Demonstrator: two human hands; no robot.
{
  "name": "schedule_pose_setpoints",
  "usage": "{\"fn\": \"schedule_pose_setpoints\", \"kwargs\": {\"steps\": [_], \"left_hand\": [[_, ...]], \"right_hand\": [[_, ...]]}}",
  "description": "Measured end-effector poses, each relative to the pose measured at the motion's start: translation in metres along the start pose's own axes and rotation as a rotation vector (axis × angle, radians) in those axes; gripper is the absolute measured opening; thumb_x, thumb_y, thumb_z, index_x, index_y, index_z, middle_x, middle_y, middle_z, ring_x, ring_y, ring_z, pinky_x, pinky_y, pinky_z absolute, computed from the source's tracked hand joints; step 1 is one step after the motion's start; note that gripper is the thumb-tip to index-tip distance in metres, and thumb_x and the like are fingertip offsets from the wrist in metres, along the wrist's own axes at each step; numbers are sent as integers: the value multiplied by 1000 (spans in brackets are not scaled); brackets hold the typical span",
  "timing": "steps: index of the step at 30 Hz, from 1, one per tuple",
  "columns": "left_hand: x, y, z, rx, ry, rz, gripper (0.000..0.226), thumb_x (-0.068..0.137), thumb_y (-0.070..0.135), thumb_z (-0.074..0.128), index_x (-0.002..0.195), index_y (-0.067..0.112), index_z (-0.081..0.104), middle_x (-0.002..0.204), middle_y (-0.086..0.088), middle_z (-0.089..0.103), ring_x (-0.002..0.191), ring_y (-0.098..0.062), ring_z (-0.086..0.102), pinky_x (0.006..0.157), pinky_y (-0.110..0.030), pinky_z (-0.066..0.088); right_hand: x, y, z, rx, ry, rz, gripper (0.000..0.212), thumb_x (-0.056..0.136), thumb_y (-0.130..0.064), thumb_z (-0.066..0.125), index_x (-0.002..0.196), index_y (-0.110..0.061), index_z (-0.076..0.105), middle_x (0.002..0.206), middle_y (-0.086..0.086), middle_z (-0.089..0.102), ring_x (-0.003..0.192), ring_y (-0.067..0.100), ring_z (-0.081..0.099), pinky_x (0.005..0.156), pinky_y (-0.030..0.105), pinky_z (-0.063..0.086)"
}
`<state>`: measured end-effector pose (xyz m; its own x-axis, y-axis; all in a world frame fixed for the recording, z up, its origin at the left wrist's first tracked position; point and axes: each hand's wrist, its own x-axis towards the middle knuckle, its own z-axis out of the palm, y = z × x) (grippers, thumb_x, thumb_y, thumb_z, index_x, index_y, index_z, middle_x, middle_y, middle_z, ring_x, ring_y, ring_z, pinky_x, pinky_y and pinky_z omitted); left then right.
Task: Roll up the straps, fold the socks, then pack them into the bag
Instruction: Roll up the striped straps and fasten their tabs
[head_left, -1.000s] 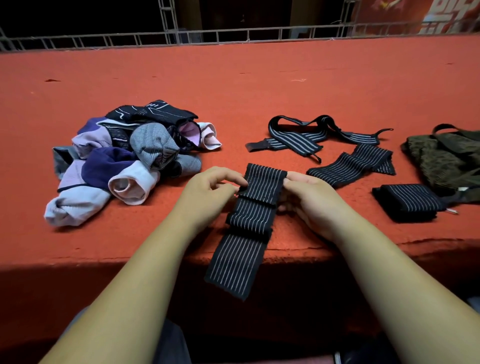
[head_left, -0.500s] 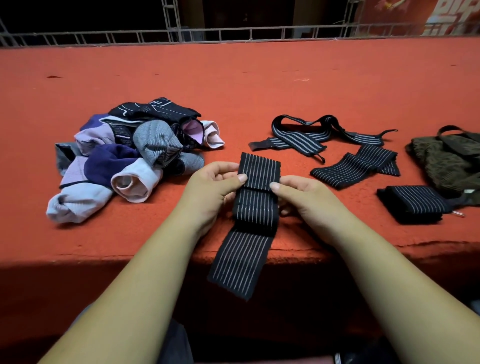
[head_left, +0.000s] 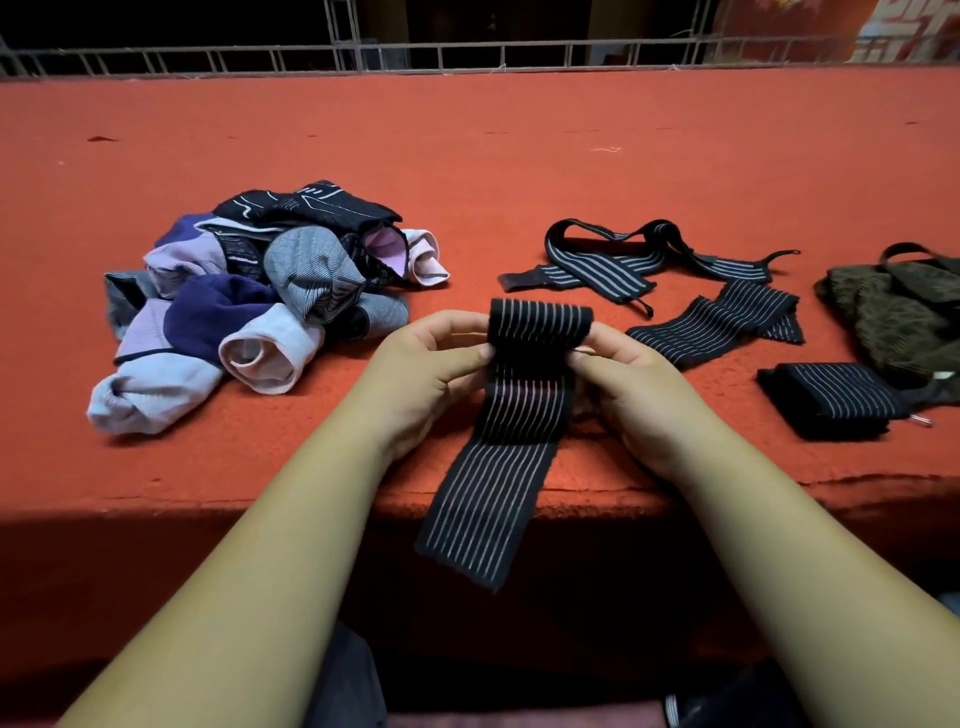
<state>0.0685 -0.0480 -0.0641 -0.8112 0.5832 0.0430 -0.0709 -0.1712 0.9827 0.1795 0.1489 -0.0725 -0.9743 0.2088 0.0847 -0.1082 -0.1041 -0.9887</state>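
on red ledge (head_left: 467, 156), left grip (head_left: 426, 364) and right grip (head_left: 639, 384) pinching striped strap (head_left: 514, 415), bag (head_left: 893, 312) contents hidden

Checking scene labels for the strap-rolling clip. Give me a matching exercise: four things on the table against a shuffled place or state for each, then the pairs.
Things:
1. sock pile
2. held strap
3. rolled strap
4. bag

Places or states:
A. at the far right edge of view
B. loose end hangs over the front edge of the table
C. heaped at the left
D. finished bundle, just left of the bag

Pairs: 1-C, 2-B, 3-D, 4-A
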Motion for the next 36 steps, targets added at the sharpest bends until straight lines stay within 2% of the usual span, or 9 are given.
{"fn": "schedule_pose_setpoints", "kwargs": {"steps": [4, 8, 12, 15, 19, 22, 25, 33, 36], "left_hand": [[-2, 5, 1, -11, 28, -59, 18, 98, 3, 68, 115, 5, 73, 99, -5, 78, 82, -11, 73, 72, -22, 57], [-2, 7, 5, 10, 12, -99, 24, 106, 25, 61, 117, 6, 71, 86, -1, 75, 78, -13, 72, 75, -26, 59], [-4, 2, 6, 38, -30, -52, 16, 100, 19, 72, 110, 7, 74, 106, -14, 76, 95, -23, 71, 90, -35, 60], [-3, -2, 5, -14, -1, -24, 16, 90, 13, 81, 106, 11, 79, 108, -23, 70, 101, -35, 57, 97, -53, 45], [-1, 0, 5, -63, 2, -14, 22, 83, 12, 82, 105, 16, 80, 107, -22, 63, 108, -36, 44, 90, -55, 32], [-3, 1, 7, -59, -12, -7, 21, 90, 3, 77, 111, 9, 76, 109, -16, 73, 104, -35, 61, 96, -50, 46], [-5, 1, 9, 1, -6, 11, 15, 94, 2, 73, 109, 6, 75, 111, -18, 77, 102, -27, 73, 99, -42, 58], [-3, 2, 10, -18, 13, 65, 19, 93, -3, 72, 107, 9, 77, 110, -14, 78, 103, -24, 75, 91, -35, 60], [-3, 1, 10, -36, -27, 28, 18, 95, 0, 71, 112, 6, 75, 112, -15, 77, 103, -24, 75, 90, -34, 61]], "right_hand": [[-4, -7, -2, 40, -6, 26, 42, 100, 8, 42, 118, -5, 78, 115, 16, 79, 96, 23, 75, 80, 30, 58], [-6, -5, -4, 2, 6, 38, 44, 97, 9, 44, 117, -5, 80, 110, 22, 79, 96, 29, 72, 94, 44, 53], [-6, -2, -4, -53, -6, 2, 34, 100, -3, 58, 122, -18, 80, 113, 27, 73, 96, 33, 59, 93, 57, 50], [-4, -2, -1, -132, 37, -30, 31, 103, -14, 64, 128, -27, 76, 99, 6, 68, 85, 23, 55, 77, 42, 47], [-5, -1, 5, -214, 121, -23, 23, 105, -28, 66, 108, -9, 79, 74, -3, 63, 67, 10, 55, 66, 32, 46], [-7, -2, 6, -212, 153, -32, 18, 104, -25, 68, 99, -11, 79, 73, 2, 63, 63, 9, 55, 64, 30, 45], [-8, -3, 8, -198, 150, -40, 16, 103, -21, 68, 104, -8, 78, 76, 4, 62, 66, 13, 54, 65, 32, 45], [-11, -3, 9, -277, 131, -65, 15, 103, -22, 69, 111, -16, 79, 75, -9, 67, 65, 6, 56, 63, 26, 48], [-10, -2, 10, -294, 167, -75, 15, 103, -24, 69, 109, -18, 81, 78, -4, 69, 67, 10, 56, 67, 32, 47]]}}
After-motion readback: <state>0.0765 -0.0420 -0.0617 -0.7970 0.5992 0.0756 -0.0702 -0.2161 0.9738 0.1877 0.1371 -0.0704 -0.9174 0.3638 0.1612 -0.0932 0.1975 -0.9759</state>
